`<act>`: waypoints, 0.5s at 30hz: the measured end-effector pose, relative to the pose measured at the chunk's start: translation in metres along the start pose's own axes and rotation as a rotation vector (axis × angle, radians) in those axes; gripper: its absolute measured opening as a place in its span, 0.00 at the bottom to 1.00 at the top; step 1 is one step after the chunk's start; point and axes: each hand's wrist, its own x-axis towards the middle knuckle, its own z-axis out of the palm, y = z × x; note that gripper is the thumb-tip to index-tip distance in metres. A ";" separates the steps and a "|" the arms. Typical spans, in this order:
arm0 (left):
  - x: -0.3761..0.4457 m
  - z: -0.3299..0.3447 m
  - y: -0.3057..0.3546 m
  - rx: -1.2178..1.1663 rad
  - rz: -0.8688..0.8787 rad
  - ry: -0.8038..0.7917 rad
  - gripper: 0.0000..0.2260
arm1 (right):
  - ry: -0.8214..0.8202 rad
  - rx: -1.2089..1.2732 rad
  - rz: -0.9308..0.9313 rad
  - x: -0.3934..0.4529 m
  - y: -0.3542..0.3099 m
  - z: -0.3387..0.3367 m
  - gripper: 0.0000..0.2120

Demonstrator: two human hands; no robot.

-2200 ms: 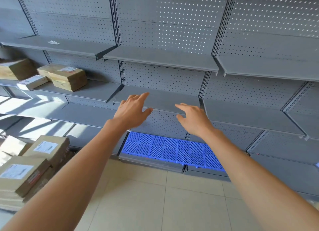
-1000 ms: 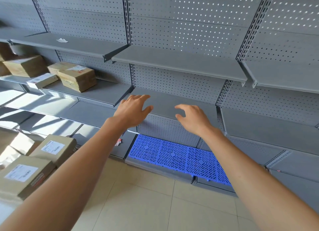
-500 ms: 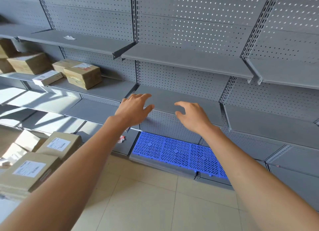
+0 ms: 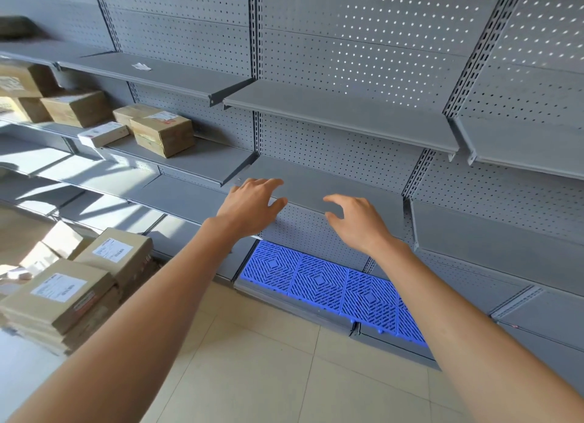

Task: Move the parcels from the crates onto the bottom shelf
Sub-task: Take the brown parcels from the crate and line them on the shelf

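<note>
Hands are reaching forward empty: my left hand (image 4: 252, 206) and right hand (image 4: 355, 222) are hovering with loose, wide grip before a grey shelf (image 4: 316, 190), parcels (image 4: 82, 283) lying lower left.

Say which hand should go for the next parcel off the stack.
Left, probably. The stack of parcels lies at the lower left, on the same side as the left hand. The right hand would have to cross over. Both hands are empty and open.
</note>
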 end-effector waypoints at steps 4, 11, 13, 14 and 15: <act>-0.001 0.002 0.003 0.000 -0.015 0.020 0.24 | -0.007 -0.001 -0.026 0.002 0.005 0.001 0.20; 0.007 -0.004 -0.031 -0.003 -0.022 0.018 0.24 | 0.015 -0.008 -0.019 0.025 -0.012 0.011 0.19; 0.010 -0.007 -0.042 -0.002 -0.029 0.026 0.24 | 0.012 -0.004 -0.024 0.033 -0.019 0.015 0.20; 0.012 -0.008 -0.047 -0.001 -0.029 0.026 0.24 | 0.010 -0.002 -0.023 0.037 -0.022 0.016 0.20; 0.014 -0.008 -0.052 -0.005 -0.031 0.022 0.24 | 0.008 0.000 -0.022 0.040 -0.024 0.018 0.20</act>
